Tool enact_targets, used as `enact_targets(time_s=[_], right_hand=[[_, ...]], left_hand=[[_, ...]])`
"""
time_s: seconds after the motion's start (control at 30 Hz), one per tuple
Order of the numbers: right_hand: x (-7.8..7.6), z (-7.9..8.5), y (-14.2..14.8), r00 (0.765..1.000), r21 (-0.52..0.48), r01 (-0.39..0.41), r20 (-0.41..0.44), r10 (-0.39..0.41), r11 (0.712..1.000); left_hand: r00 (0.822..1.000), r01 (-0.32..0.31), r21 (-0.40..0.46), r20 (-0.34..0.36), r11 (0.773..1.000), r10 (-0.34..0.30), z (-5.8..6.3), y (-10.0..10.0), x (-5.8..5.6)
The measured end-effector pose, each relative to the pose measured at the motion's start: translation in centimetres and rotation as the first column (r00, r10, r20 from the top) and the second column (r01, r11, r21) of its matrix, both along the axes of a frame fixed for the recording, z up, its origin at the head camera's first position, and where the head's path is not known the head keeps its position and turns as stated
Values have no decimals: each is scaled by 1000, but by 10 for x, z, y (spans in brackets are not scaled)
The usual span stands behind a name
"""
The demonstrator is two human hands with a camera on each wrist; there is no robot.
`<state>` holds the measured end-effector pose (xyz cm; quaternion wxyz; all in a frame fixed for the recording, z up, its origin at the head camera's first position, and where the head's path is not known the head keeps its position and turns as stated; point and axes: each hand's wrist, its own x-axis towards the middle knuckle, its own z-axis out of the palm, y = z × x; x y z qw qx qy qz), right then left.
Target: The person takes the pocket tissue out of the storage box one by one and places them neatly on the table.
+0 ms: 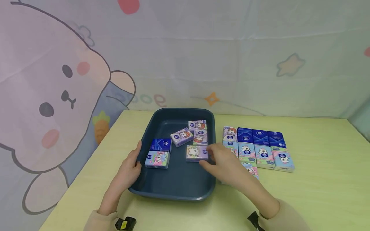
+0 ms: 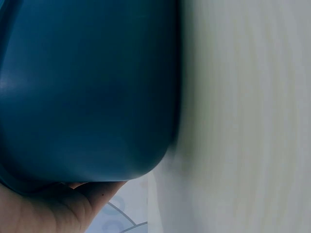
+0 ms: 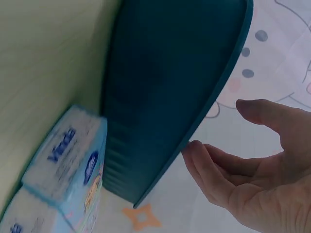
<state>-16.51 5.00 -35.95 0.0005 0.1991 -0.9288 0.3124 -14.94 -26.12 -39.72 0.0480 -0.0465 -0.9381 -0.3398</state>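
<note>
Bin (image 1: 173, 183) holds six packets (image 1: 181, 137), left grip (image 1: 128, 170) grasping it, right grip (image 1: 224, 161) loosely spread.

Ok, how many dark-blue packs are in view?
4: one dark-blue pack in the tray, three side by side on the table. The right hand may hide others.

Head view evenly lit; wrist views dimmer; tabletop (image 2: 243, 116) blurred, tissue pack (image 3: 68, 153) smeared.

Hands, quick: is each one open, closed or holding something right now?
Left hand: closed, holding the dark-blue rectangular plastic tub.
Right hand: open, beside a pale-purple rectangular plastic-wrapped tissue pack.
</note>
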Motion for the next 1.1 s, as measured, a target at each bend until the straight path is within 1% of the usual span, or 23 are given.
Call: enact_targets(time_s=[0.17, 0.37, 0.43, 0.57, 0.7, 0.97, 1.03, 1.1], right_hand=[[0, -5, -17, 999, 110, -33, -34, 37, 993], [-3, -12, -33, 985, 247, -34, -153, 74, 968], [-4, -12, -38, 981, 283, -32, -174, 84, 959], [-11, -10, -45, 990, 299, -38, -117, 76, 953], [-22, -9, -52, 998, 308, -17, -51, 34, 951], [-40, -16, -65, 997, 357, 81, -42, -71, 931], [-42, -18, -66, 996, 377, 93, -34, -86, 921], [-44, -21, -67, 995, 390, 102, -42, -93, 915]], left_hand=[[1000, -3, -2, 6, 1000, 3, 1, -1, 1], [1000, 1, -3, -7, 1000, -1, 0, -2, 0], [1000, 2, -2, -11, 1000, -2, 0, -3, -1], [1000, 2, 1, -9, 1000, -2, 0, -3, -2], [1000, 6, 0, -7, 1000, -6, 2, -4, -1], [1000, 3, 4, -2, 1000, -3, 0, -5, -2], [1000, 5, 11, -2, 1000, -5, -1, -4, -2], [1000, 5, 11, -1, 1000, -5, -1, -3, -2]])
